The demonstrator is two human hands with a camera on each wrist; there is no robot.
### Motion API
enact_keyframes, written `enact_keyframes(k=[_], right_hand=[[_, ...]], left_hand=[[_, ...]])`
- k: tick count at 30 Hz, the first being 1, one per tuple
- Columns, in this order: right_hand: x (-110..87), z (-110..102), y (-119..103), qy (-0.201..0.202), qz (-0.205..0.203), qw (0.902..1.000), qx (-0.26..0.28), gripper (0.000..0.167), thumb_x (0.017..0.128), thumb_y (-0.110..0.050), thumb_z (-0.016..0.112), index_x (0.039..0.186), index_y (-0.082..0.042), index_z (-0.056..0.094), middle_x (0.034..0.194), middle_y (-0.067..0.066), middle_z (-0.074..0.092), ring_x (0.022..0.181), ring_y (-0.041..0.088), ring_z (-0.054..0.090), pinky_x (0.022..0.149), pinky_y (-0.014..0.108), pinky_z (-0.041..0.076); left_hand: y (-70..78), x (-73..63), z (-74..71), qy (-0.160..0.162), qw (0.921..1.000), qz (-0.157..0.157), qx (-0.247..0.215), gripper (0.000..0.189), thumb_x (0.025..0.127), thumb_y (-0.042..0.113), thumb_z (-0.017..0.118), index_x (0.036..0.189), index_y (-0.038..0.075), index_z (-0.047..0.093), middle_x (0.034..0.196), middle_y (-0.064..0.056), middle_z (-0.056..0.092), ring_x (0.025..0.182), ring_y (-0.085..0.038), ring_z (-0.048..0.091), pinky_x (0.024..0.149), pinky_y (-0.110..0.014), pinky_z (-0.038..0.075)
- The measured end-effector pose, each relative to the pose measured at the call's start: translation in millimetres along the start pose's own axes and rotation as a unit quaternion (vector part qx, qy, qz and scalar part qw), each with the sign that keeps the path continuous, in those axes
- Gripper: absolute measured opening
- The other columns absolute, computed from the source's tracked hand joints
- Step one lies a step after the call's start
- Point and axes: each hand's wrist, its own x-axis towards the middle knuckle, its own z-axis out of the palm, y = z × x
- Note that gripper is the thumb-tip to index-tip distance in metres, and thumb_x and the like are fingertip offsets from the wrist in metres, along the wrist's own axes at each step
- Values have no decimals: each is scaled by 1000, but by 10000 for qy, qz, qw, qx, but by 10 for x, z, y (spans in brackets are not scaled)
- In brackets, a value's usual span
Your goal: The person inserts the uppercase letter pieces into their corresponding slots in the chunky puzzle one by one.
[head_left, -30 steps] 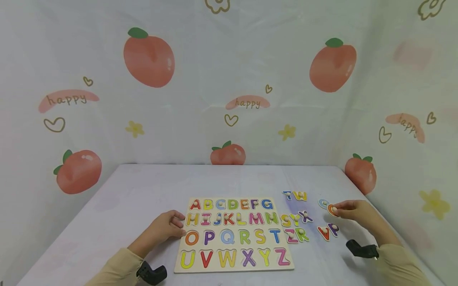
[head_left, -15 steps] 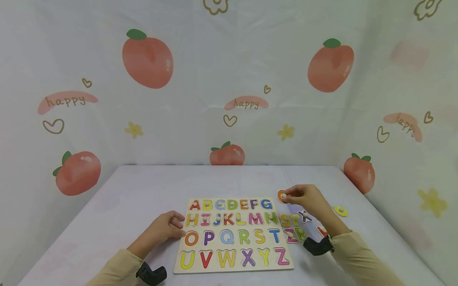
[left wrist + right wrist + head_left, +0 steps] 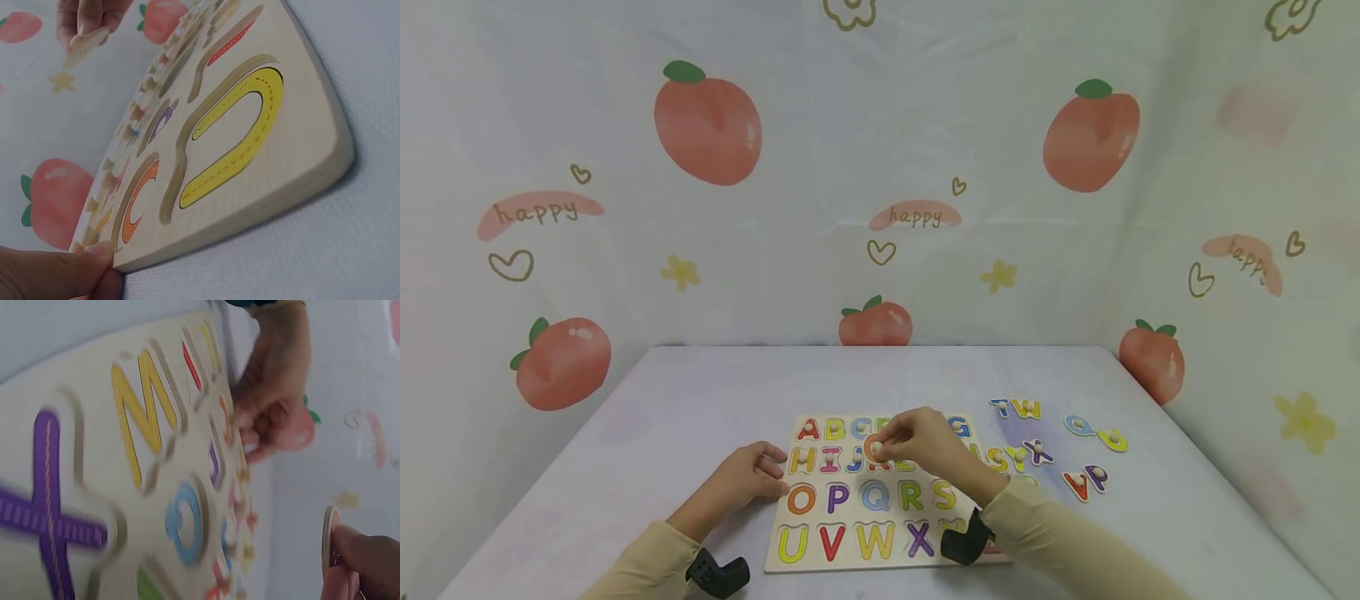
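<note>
My right hand point(image 3: 921, 442) pinches an orange letter O piece point(image 3: 874, 448) by its knob. It holds the piece above the second row of a wooden alphabet puzzle board point(image 3: 895, 567), hiding some letters there. In the right wrist view the O piece point(image 3: 327, 540) is seen nearly edge-on, clear of the board. My left hand point(image 3: 737, 485) rests at the board's left edge, thumb and fingertips touching it. Beside the thumb point(image 3: 94, 253), the orange O recess point(image 3: 142, 200) has no piece in it. Knobbed letters fill much of the upper two rows; the lower two rows show printed recesses.
Right of the board lie loose letters: T point(image 3: 1002, 407), W point(image 3: 1026, 409), Q point(image 3: 1079, 425), U point(image 3: 1112, 439), X point(image 3: 1038, 452), V point(image 3: 1077, 486) and P point(image 3: 1097, 477). S point(image 3: 997, 459) and Y point(image 3: 1017, 457) lie by its right edge. A patterned cloth point(image 3: 805, 275) hangs behind the table.
My right hand has carried the O piece leftward from among the loose letters at right to over the board. My left hand has stayed at the board's left edge.
</note>
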Motion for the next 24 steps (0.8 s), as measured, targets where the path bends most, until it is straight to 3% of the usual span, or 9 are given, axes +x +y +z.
enact_keyframes(k=[7,14,24], right_hand=[[82,401,-198,-335,-209,9989,246,9,77,-15,81,79,-11,74,71,-5,68,64,6,59,59,22,48],[138,726,-286,-703,-51,9969,346,8,75,-13,81,77,-13,74,64,-7,67,59,3,58,57,20,46],[156,895,-351,-893,35,9951,432,6,78,-9,79,76,-9,73,63,-5,67,56,3,56,52,19,44]], left_hand=[[-4,3,2,-2,10000,17,73,47,74,10,81,114,-1,59,86,-6,61,75,-17,56,67,-29,48],[12,-17,-24,-54,10000,49,22,45,74,8,80,112,-1,59,86,-6,62,74,-16,57,67,-30,48],[23,-20,-31,-125,9999,93,35,45,74,8,80,112,-1,59,87,-6,61,75,-16,56,66,-30,48]])
